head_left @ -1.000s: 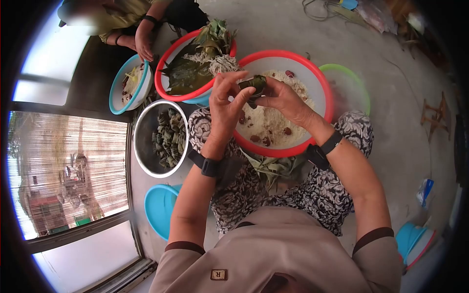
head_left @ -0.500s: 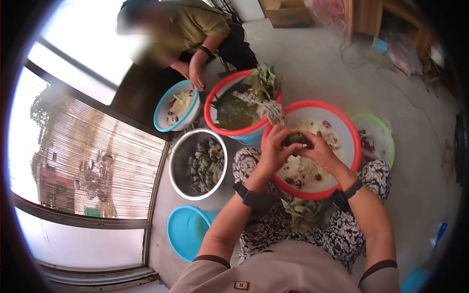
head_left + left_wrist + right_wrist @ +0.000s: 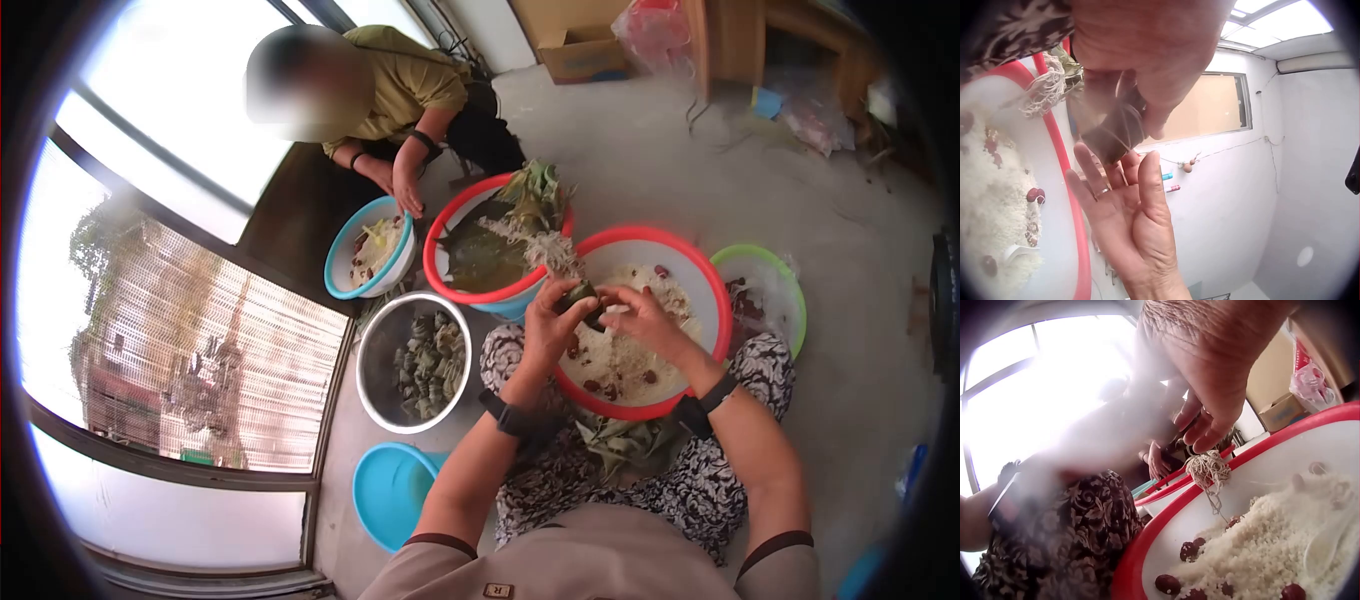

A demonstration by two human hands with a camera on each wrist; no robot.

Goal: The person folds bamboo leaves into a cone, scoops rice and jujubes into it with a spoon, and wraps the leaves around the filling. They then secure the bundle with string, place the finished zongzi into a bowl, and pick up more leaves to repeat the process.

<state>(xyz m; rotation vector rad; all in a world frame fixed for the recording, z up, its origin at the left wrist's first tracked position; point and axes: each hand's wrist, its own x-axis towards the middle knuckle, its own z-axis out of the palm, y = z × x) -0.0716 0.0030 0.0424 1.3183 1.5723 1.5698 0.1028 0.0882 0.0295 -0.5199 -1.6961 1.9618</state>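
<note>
- Head view: our left hand (image 3: 547, 325) grips the zongzi (image 3: 577, 296) above the red basin rim (image 3: 650, 234).
- Our right hand (image 3: 645, 322) now loosens beside it, so the left apparently supports it alone.

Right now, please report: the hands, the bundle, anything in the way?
Left hand holds leaf bundle. Right hand beside it, contact unclear. String hank near; nothing visibly blocking.

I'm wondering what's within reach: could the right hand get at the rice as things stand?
Probably yes: the right hand is over the rice, largely uncovered in its red-rimmed basin; the left hand holds the leaf parcel.
</note>
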